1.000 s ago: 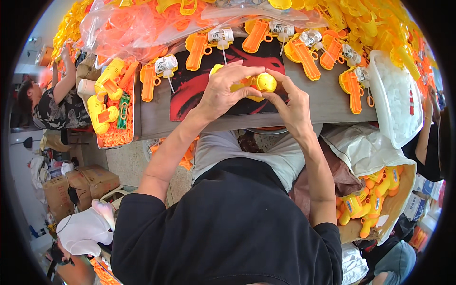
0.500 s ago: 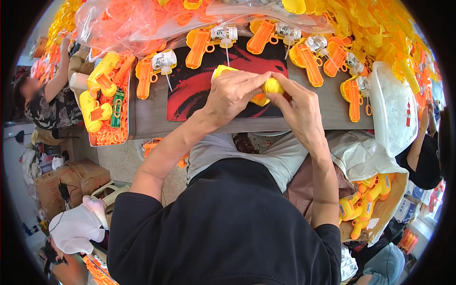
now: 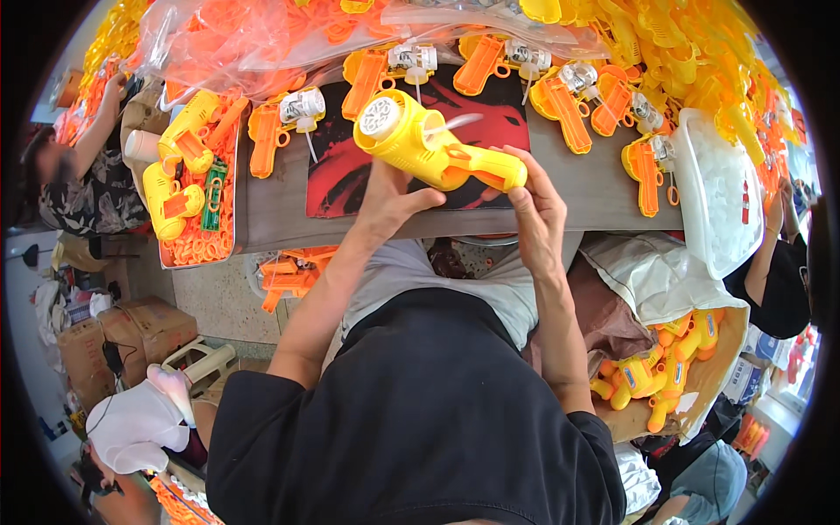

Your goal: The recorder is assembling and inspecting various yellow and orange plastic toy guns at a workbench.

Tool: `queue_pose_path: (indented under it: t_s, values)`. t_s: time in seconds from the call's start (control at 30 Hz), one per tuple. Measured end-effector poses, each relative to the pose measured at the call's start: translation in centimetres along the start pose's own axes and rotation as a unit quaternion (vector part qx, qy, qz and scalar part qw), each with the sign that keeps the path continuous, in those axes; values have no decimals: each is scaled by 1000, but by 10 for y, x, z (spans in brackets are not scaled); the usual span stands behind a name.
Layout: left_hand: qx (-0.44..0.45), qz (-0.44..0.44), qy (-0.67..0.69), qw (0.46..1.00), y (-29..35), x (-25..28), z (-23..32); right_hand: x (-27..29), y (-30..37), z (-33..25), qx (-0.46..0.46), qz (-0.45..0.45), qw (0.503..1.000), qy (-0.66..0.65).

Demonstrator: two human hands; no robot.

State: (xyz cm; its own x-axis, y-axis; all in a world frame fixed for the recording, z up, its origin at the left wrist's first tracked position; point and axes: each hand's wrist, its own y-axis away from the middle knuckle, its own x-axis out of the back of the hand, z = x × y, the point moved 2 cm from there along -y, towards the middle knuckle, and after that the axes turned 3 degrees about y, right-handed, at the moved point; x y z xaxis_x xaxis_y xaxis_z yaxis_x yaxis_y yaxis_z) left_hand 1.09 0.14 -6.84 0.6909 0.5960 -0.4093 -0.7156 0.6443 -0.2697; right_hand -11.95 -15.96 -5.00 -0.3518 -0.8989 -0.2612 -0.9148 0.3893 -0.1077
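A yellow toy bubble gun [image 3: 420, 153] is held up over the dark mat, its round white perforated nozzle [image 3: 380, 117] toward the upper left. A thin clear strip sticks out blurred from its side. My left hand [image 3: 389, 201] holds the body from beneath; its thumb shows, while the gun hides most of its fingers. The tip of the handle sits between the thumb and fingers of my right hand [image 3: 541, 206]. Along the back of the table lie several open half-shells with orange grips, such as this half-built gun [image 3: 274, 131], each with a clear-and-white motor part.
At left, a tray [image 3: 197, 264] holds small orange rings, yellow guns and a green piece. A white bin [image 3: 717, 262] of clear parts stands at right. Yellow guns [image 3: 643, 376] fill a sack at lower right. Orange and yellow parts pile up behind; other people work at both sides.
The toy gun has turned from mostly hidden behind my hands to lying sideways in view, nozzle up-left. My hands have moved apart, the left under the body, the right at the handle tip.
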Motion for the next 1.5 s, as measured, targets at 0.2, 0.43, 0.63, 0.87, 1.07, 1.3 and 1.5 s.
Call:
queue_pose_path:
  t_s: [0.2, 0.43, 0.63, 0.87, 1.07, 1.3, 1.5]
  values:
    - [38, 54, -59, 996, -8, 4, 1, -7, 6, -5, -16, -29, 993, 116]
    - [66, 76, -46, 994, -15, -5, -2, -16, 4, -23, 16, 37, 936, 348]
    - [101, 44, -81, 991, -12, 4, 13, -14, -11, -38, 138, -17, 895, 423]
    - [41, 3, -192, 981, -10, -6, 3, -53, -35, -44, 168, 62, 912, 368]
    - [97, -49, -155, 982, -22, -3, 37, -47, -27, -42, 133, 86, 937, 312]
    - [123, -56, 95, 986, -32, 9, 42, -19, -27, -52, 12, -11, 997, 77]
    - [136, -67, 156, 976, -33, 10, 28, -17, -20, -32, -65, -37, 995, 61]
